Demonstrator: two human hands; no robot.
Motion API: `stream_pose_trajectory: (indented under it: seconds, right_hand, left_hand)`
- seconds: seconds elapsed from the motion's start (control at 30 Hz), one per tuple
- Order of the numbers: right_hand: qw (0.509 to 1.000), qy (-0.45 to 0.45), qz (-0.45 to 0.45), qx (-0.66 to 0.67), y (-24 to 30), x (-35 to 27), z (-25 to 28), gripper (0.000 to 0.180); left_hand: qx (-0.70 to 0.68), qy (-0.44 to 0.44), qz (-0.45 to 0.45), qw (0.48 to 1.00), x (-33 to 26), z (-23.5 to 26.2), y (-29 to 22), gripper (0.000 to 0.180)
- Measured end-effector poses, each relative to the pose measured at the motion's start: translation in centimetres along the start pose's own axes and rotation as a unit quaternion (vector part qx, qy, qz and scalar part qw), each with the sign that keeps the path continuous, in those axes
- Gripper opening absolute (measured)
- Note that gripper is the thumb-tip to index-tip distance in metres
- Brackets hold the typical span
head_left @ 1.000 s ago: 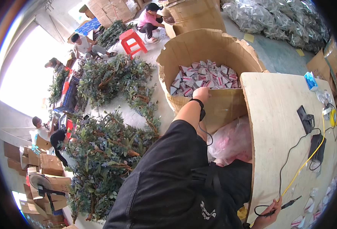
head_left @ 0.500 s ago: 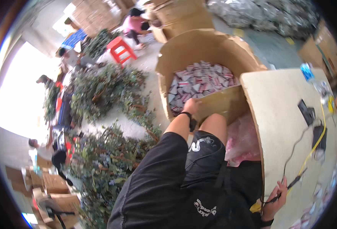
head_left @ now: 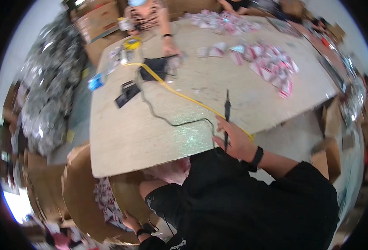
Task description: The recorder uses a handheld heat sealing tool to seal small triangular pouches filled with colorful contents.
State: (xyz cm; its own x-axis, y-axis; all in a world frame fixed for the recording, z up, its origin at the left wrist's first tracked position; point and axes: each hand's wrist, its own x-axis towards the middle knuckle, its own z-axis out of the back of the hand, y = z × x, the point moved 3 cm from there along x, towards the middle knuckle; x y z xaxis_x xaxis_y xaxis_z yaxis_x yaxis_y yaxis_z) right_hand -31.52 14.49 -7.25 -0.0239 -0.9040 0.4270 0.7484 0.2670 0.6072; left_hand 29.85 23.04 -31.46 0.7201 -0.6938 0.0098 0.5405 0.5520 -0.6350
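One pen-shaped black tool (head_left: 227, 110) stands near the middle of the frame, slightly right, its thin tip pointing upward over the pale wooden tabletop (head_left: 267, 108). The right hand (head_left: 239, 143) grips it between thumb and curled fingers, at the table's near edge. A thin black cord (head_left: 180, 124) runs from this hand leftward across the wood, and a yellow cable (head_left: 184, 95) passes just beside the tool. The left hand (head_left: 130, 221), lower left, is at the wall of a large cardboard carton (head_left: 77, 196); blur hides whether its fingers close on the edge. Red-and-white triangular pieces (head_left: 106, 200) lie inside that carton.

Upper centre, a co-worker's hand (head_left: 171, 49) is at a black box (head_left: 154, 68); contact is unclear. A black stand (head_left: 127, 95) lies lower left of the box. More triangular pieces (head_left: 271, 62) are heaped upper right, and silvery plastic bundles (head_left: 52, 79) fill the upper left.
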Motion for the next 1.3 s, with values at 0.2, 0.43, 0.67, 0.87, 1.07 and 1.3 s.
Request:
stream_pose_trajectory:
  seconds: [0.2, 0.43, 0.67, 0.87, 1.07, 1.3]
  right_hand:
    - [0.987, -0.138, -0.026, -0.076, -7.1, 1.1, 4.0, 0.054]
    - [0.93, -0.2, -0.119, -0.284, -20.9, 2.4, 13.9, 0.04]
    - [0.943, 0.018, -0.088, -0.321, -29.7, 6.0, 18.5, 0.062]
    - [0.949, 0.002, -0.142, -0.281, -34.2, 5.1, 19.5, 0.064]
    - [0.943, 0.008, -0.125, -0.307, -36.7, 7.2, 18.9, 0.047]
    - [0.898, -0.021, -0.196, -0.393, -35.4, 7.9, 17.2, 0.033]
  left_hand:
    - [0.069, -0.047, 0.021, 0.996, -0.7, 1.5, -0.4, 0.056]
    - [0.06, 0.005, 0.06, 0.996, -1.7, 1.0, -1.5, 0.064]
    - [0.189, -0.063, 0.057, 0.978, -3.7, 2.0, 1.8, 0.082]
    - [0.144, -0.039, 0.062, 0.987, -5.1, 3.2, -5.4, 0.068]
    - [0.129, -0.034, 0.091, 0.987, -6.1, 2.8, -5.5, 0.064]
    - [0.14, -0.029, 0.069, 0.987, -7.4, 3.1, -8.9, 0.066]
